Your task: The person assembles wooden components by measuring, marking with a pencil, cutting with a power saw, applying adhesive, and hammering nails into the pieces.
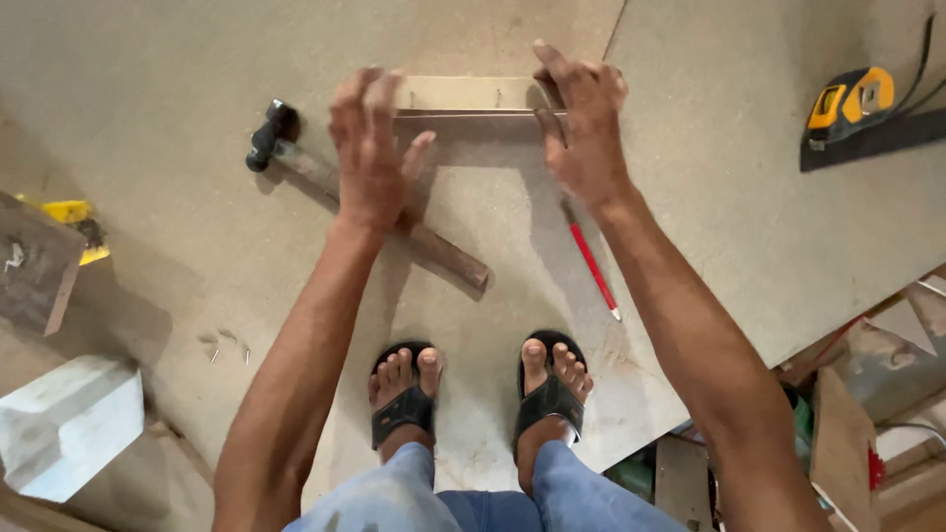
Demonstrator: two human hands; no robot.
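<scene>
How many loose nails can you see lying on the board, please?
3, perhaps: small loose nails lie together on the board left of the left foot. They are tiny, so the count is uncertain. More may be hidden under the left hand or right hand.

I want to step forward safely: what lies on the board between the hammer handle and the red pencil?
In the head view, only bare board lies between the hammer handle and the red pencil.

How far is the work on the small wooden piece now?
Done: a few nails already stand in the wooden strip. In hand: the left hand and right hand steady the piece on the board. Left: the hammer lies unused, loose nails wait, the pencil lies aside.
</scene>
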